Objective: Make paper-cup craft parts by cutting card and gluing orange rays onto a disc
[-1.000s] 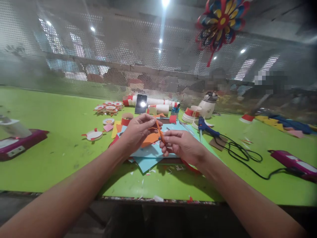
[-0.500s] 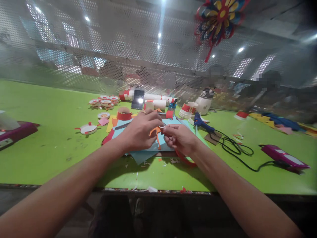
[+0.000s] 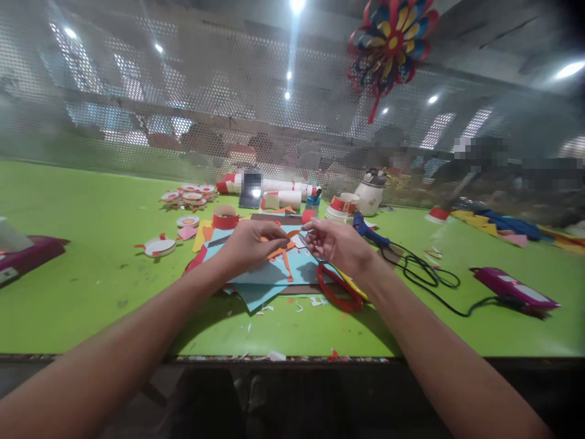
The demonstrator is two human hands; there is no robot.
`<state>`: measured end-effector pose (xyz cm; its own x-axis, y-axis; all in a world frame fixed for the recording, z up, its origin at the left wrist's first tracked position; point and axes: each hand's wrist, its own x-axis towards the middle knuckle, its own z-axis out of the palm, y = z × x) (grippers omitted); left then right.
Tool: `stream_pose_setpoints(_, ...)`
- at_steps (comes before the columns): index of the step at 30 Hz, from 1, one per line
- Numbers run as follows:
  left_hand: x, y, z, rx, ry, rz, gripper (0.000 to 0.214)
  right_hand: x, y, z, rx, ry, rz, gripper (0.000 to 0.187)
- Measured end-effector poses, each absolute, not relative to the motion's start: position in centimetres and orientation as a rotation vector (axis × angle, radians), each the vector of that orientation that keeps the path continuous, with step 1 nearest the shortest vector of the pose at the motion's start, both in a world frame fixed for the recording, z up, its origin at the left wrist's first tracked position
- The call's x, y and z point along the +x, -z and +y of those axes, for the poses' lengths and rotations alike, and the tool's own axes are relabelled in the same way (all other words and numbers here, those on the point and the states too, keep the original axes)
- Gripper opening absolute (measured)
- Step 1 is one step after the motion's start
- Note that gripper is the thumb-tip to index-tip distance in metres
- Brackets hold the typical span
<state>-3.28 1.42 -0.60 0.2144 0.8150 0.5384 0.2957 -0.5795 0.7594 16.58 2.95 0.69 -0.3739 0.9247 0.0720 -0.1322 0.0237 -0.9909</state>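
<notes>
My left hand (image 3: 256, 245) is over the blue paper sheets (image 3: 256, 294), with thumb and fingers closed on an orange paper cutout (image 3: 286, 263). One thin strip of the cutout hangs towards me. Facing it, my right hand (image 3: 339, 245) has its fingers curled in and the fingertips drawn together near the cutout's right tip. Whatever those fingertips hold is too small to make out. Beneath the right hand lie scissors with red-and-yellow handles (image 3: 339, 297); the hand partly covers them.
A blue glue gun (image 3: 368, 230) with a black cord lies to the right, leading to a purple power strip (image 3: 514, 288). White-and-red paper discs (image 3: 158, 246) lie left. A red-banded ring (image 3: 225, 217), phone (image 3: 251, 190) and white jug (image 3: 370, 194) stand behind. Paper scraps litter the green table (image 3: 137, 305).
My hands have moved apart slightly. The left has turned, showing more of the orange cutout, and the right has lifted back, uncovering more of the scissors' handles. The view has shifted slightly.
</notes>
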Motion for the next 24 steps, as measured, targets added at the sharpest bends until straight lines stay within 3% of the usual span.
stream_pose_setpoints(10,-2.1,0.5,0.4,1.534,-1.133,0.861,0.010,15.0,0.0,1.7,-0.785,-1.166,-1.566,0.013)
stream_pose_setpoints(24,-2.3,0.5,0.5,1.477,-0.971,0.881,0.015,15.4,-0.2,2.3,-0.779,-1.262,-1.477,0.020)
